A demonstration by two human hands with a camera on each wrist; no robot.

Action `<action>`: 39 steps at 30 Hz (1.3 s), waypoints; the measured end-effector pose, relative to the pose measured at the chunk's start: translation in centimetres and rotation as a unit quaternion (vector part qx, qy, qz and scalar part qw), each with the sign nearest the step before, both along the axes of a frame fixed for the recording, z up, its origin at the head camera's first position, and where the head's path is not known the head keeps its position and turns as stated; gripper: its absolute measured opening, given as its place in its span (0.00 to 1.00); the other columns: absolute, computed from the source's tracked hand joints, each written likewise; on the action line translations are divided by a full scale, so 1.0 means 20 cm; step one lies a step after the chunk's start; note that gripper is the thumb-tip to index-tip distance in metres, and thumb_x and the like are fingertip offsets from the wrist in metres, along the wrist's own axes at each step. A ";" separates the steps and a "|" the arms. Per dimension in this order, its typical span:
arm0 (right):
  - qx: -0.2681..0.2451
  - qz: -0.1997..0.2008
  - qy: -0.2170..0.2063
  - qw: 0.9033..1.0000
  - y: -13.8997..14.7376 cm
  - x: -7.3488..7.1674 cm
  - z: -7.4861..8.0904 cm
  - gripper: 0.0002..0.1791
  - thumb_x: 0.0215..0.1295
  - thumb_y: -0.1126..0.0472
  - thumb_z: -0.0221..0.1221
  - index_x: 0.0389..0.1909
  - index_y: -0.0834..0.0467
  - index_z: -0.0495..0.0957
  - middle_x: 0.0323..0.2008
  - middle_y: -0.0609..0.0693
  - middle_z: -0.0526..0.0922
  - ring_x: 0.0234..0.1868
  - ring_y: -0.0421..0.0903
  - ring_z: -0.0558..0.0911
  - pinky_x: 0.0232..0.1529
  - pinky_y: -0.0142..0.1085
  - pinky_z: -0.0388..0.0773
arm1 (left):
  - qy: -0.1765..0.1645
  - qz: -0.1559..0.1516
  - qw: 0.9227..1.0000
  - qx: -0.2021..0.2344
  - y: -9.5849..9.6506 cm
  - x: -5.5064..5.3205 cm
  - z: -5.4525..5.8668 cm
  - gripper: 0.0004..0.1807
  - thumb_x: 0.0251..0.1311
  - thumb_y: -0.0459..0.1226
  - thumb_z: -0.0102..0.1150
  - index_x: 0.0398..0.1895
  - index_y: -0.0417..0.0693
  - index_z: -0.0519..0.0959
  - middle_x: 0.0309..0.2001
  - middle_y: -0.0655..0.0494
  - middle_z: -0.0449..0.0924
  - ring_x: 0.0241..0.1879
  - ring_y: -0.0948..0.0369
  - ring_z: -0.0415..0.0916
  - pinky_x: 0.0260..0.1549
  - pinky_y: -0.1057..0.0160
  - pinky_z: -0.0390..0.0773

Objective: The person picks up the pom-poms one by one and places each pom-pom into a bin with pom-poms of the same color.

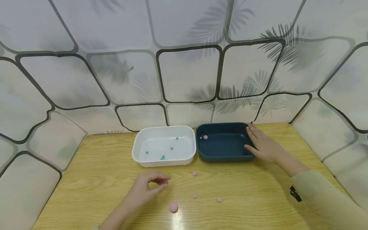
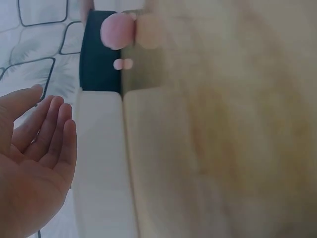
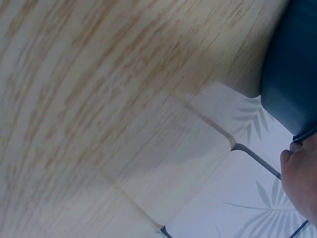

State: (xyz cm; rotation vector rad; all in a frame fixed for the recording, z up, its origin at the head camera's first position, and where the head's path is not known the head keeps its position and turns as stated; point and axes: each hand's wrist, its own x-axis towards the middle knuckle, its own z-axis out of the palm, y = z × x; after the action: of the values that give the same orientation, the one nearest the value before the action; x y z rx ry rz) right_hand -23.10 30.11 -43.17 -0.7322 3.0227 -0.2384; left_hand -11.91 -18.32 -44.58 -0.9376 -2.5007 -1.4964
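Note:
My left hand (image 1: 148, 187) hovers over the table in front of the white tray (image 1: 165, 163), fingers loosely bent with nothing in them. The left wrist view shows its palm and bare fingertips. Close to it lies a large pink ball (image 1: 173, 207). My right hand (image 1: 265, 145) rests on the right rim of the dark blue tray (image 1: 227, 158), fingers extended along the edge and thumb apart. In the right wrist view, only part of that hand (image 3: 301, 173) shows against the tray's corner. A pink ball (image 1: 205, 137) and a smaller pink ball (image 1: 200, 138) sit inside the blue tray.
Several teal beads (image 1: 172, 148) lie in the white tray, which stands right beside the blue one. Small pink balls lie on the wooden table (image 1: 95, 166): one pink ball (image 1: 194, 173) near the trays, others closer. A patterned wall (image 1: 189, 76) rises behind.

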 end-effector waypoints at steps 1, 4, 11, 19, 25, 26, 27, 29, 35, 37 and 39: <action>0.000 0.000 -0.001 1.000 0.00 0.00 0.00 0.48 0.82 0.42 0.52 0.82 0.74 0.47 0.84 0.73 0.44 0.84 0.71 0.48 0.80 0.67 0.55 | -0.004 -0.005 1.000 0.001 0.00 0.01 -0.01 0.09 0.62 0.23 0.70 0.45 0.34 0.88 0.38 0.43 0.90 0.39 0.73 0.84 0.40 0.65 0.90; 0.004 0.000 -0.005 1.000 0.00 -0.01 -0.01 0.48 0.83 0.42 0.52 0.82 0.74 0.47 0.84 0.73 0.44 0.84 0.71 0.48 0.80 0.67 0.54 | -0.010 -0.017 1.000 -0.003 -0.01 0.03 -0.04 0.10 0.62 0.25 0.71 0.46 0.34 0.88 0.38 0.44 0.90 0.39 0.71 0.84 0.40 0.65 0.89; 0.004 0.001 0.002 1.000 0.01 -0.01 -0.02 0.48 0.83 0.42 0.52 0.82 0.75 0.47 0.84 0.73 0.44 0.84 0.71 0.48 0.80 0.67 0.55 | -0.031 -0.061 0.997 -0.022 -0.02 0.06 -0.08 0.15 0.61 0.30 0.75 0.50 0.35 0.87 0.39 0.46 0.89 0.38 0.56 0.87 0.42 0.63 0.89; -0.004 0.000 0.005 1.000 0.01 -0.01 -0.03 0.48 0.82 0.42 0.52 0.82 0.75 0.48 0.84 0.73 0.45 0.84 0.71 0.48 0.79 0.68 0.56 | -0.095 -0.089 0.989 -0.076 -0.01 0.09 -0.09 0.21 0.58 0.41 0.80 0.52 0.42 0.87 0.45 0.52 0.89 0.43 0.68 0.83 0.47 0.67 0.87; 0.000 -0.003 -0.005 1.000 0.00 0.00 -0.01 0.48 0.83 0.43 0.52 0.82 0.75 0.47 0.84 0.73 0.43 0.85 0.71 0.47 0.80 0.67 0.54 | -0.089 -0.105 0.986 -0.095 -0.01 0.08 -0.10 0.22 0.53 0.40 0.83 0.51 0.44 0.88 0.45 0.54 0.89 0.44 0.70 0.82 0.48 0.68 0.86; -0.003 -0.003 -0.004 1.000 0.00 0.00 -0.01 0.48 0.83 0.43 0.52 0.82 0.75 0.47 0.84 0.73 0.43 0.84 0.71 0.47 0.80 0.67 0.54 | -0.083 -0.108 0.986 -0.098 0.00 0.08 -0.10 0.22 0.53 0.39 0.83 0.51 0.44 0.88 0.45 0.55 0.89 0.44 0.70 0.82 0.47 0.69 0.86; -0.005 -0.001 -0.001 1.000 0.00 0.00 -0.01 0.48 0.83 0.43 0.52 0.82 0.75 0.47 0.84 0.73 0.44 0.84 0.72 0.48 0.80 0.68 0.54 | -0.079 -0.109 0.986 -0.100 0.00 0.08 -0.09 0.22 0.53 0.39 0.83 0.50 0.44 0.88 0.44 0.55 0.89 0.44 0.71 0.82 0.47 0.69 0.86; -0.008 0.000 0.002 1.000 0.00 0.00 -0.01 0.48 0.83 0.43 0.52 0.82 0.75 0.47 0.84 0.74 0.44 0.84 0.72 0.48 0.80 0.68 0.55 | -0.070 -0.114 0.986 -0.102 0.00 0.08 -0.09 0.22 0.52 0.38 0.83 0.50 0.44 0.88 0.43 0.55 0.89 0.43 0.70 0.82 0.46 0.70 0.85; -0.004 -0.004 -0.008 1.000 0.00 0.00 -0.01 0.48 0.83 0.43 0.52 0.82 0.74 0.46 0.84 0.73 0.43 0.84 0.71 0.47 0.80 0.67 0.54 | -0.060 -0.127 0.983 -0.116 0.01 0.07 -0.10 0.20 0.52 0.37 0.83 0.49 0.46 0.89 0.45 0.57 0.89 0.44 0.72 0.80 0.46 0.71 0.84; -0.003 -0.004 -0.010 1.000 0.00 0.00 0.00 0.48 0.83 0.43 0.52 0.83 0.74 0.45 0.84 0.73 0.43 0.85 0.71 0.46 0.80 0.68 0.54 | -0.058 -0.129 0.982 -0.123 0.01 0.07 -0.10 0.19 0.53 0.37 0.83 0.48 0.48 0.89 0.45 0.59 0.90 0.45 0.73 0.80 0.47 0.70 0.84; -0.005 -0.004 -0.012 1.000 0.00 0.00 -0.01 0.48 0.83 0.43 0.51 0.83 0.74 0.45 0.84 0.73 0.42 0.85 0.71 0.46 0.80 0.68 0.53 | -0.055 -0.129 0.982 -0.129 0.01 0.07 -0.11 0.18 0.54 0.36 0.82 0.48 0.49 0.89 0.46 0.60 0.89 0.46 0.73 0.80 0.48 0.70 0.84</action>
State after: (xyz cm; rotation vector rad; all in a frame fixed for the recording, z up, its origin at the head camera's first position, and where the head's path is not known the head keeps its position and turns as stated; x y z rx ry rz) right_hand -23.10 30.14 -43.27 -0.7136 3.0041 -0.2601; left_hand -10.52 -18.16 -46.76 -1.2961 -2.7943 -1.3376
